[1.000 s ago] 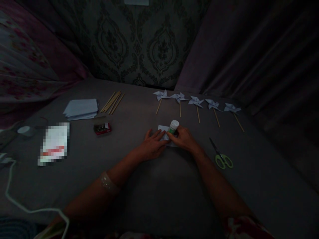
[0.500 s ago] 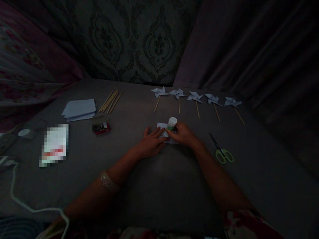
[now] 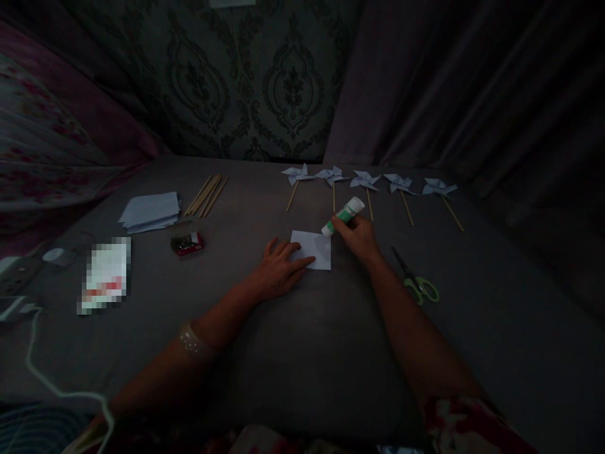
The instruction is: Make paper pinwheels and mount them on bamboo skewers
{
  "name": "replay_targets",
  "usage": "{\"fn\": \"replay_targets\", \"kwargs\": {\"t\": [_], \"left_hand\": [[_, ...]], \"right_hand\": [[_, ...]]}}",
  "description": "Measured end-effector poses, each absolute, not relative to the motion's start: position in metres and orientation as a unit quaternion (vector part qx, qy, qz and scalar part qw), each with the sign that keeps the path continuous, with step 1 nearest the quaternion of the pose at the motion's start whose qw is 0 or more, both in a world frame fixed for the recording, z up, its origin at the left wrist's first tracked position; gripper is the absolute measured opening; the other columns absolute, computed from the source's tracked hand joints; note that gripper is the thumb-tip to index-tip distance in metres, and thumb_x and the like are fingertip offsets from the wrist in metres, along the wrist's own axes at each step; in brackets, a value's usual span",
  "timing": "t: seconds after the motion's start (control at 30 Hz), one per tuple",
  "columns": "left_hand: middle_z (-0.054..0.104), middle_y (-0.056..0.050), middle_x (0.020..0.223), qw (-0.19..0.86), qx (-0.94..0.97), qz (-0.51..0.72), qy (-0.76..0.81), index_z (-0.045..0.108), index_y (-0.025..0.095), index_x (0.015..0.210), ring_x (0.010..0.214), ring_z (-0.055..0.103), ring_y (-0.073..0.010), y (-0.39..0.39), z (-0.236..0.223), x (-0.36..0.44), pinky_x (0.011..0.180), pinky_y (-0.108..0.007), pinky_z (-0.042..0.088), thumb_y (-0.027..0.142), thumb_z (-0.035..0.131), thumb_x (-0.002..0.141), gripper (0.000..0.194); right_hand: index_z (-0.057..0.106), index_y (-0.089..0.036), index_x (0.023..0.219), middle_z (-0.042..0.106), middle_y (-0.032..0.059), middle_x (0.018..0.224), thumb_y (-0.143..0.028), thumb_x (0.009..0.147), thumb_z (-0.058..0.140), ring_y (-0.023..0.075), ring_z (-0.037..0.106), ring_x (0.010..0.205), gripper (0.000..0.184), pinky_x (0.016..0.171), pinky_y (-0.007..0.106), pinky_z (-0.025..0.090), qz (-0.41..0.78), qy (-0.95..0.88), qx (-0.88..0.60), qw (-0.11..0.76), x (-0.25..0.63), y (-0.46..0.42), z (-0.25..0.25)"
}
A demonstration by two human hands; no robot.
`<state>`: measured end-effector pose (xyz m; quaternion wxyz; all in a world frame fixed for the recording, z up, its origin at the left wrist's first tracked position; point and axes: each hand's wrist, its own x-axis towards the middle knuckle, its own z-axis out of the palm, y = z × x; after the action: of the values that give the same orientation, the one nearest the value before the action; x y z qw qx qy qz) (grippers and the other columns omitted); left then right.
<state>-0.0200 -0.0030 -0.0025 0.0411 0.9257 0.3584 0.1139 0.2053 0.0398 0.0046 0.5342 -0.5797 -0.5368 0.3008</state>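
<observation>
1 white sheet (image 3: 320, 248) lies flat mid-way across the grey cloth-covered counter (image 3: 293, 359), pinned by the left hand (image 3: 280, 270): open, fingers spread over the sheet's left part, pressing rather than gripping.

Change noted: the glue stick (image 3: 343, 217) (so judged by its green-and-white tube) leaves its near-upright stance over the sheet, close by the left fingers. It now leans well over, upper end pointing away and to the right, lower end at the sheet's far right corner. Whether that tip touches the paper or hovers just above: cannot tell from here.

Right hand (image 3: 360, 238): thumb and fingers closed round the tube. It now sits to the right of the sheet, no longer over it.

Consequence: most of the sheet is uncovered, its far and right edges plain to see. Reading: gluing over the middle appears broken off, or carried out to the corner. No glue discernible in this dim light.

Surroundings, unchanged: 5 paper pinwheels (image 3: 365, 180) in a row beyond the hands; green-handled scissors (image 3: 420, 287) right of the right forearm. Off left: paper stack (image 3: 150, 211), loose thin sticks (image 3: 207, 196) (count unsure), small red box (image 3: 193, 250) of shiny bits.
</observation>
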Motion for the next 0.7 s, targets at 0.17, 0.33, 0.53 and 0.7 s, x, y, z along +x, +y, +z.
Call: {"fn": "replay_targets", "kwargs": {"t": [0.17,0.33,0.53,0.7], "left_hand": [[0.059,-0.01,0.125,0.072,0.903,0.165,0.39,0.063,0.026,0.12,0.117,0.052,-0.0258,-0.002,-0.002,-0.019,0.109,-0.053,0.019,0.036,0.043,0.093,0.034],[0.061,-0.014,0.114,0.105,0.778,0.22,0.579,0.066,0.017,0.106,0.111,0.053,-0.0303,0.007,-0.001,-0.013,0.096,-0.049,0.035,0.047,0.052,0.087,0.038],[0.055,-0.015,0.116,0.142,0.719,0.194,0.652,0.063,0.017,0.102,0.112,0.048,-0.035,0.016,-0.004,-0.001,0.09,-0.049,0.04,0.054,0.073,0.064,0.054],[0.055,-0.013,0.117,0.186,0.669,0.21,0.688,0.064,0.019,0.085,0.112,0.047,-0.0364,0.019,-0.003,0.006,0.089,-0.049,0.04,0.046,0.078,0.058,0.041]], "right_hand": [[0.06,-0.018,0.069,0.062,0.0008,0.066,-0.048,0.064,0.07,0.0163,0.057,0.068,0.032,0.061,0.028,0.044,0.353,-0.48,-0.564,0.571,0.205,0.044,-0.002],[0.052,-0.02,0.06,0.051,-0.0034,0.057,-0.051,0.069,0.067,0.0119,0.048,0.057,0.035,0.056,0.027,0.04,0.362,-0.424,-0.574,0.6,0.209,0.048,-0.008],[0.047,-0.022,0.056,0.042,-0.0051,0.051,-0.055,0.069,0.066,0.0101,0.037,0.05,0.041,0.047,0.026,0.031,0.369,-0.407,-0.582,0.6,0.214,0.048,-0.014],[0.048,-0.022,0.058,0.043,-0.0051,0.051,-0.059,0.068,0.067,0.0104,0.039,0.05,0.042,0.048,0.026,0.031,0.373,-0.423,-0.568,0.6,0.213,0.048,-0.016]]}}
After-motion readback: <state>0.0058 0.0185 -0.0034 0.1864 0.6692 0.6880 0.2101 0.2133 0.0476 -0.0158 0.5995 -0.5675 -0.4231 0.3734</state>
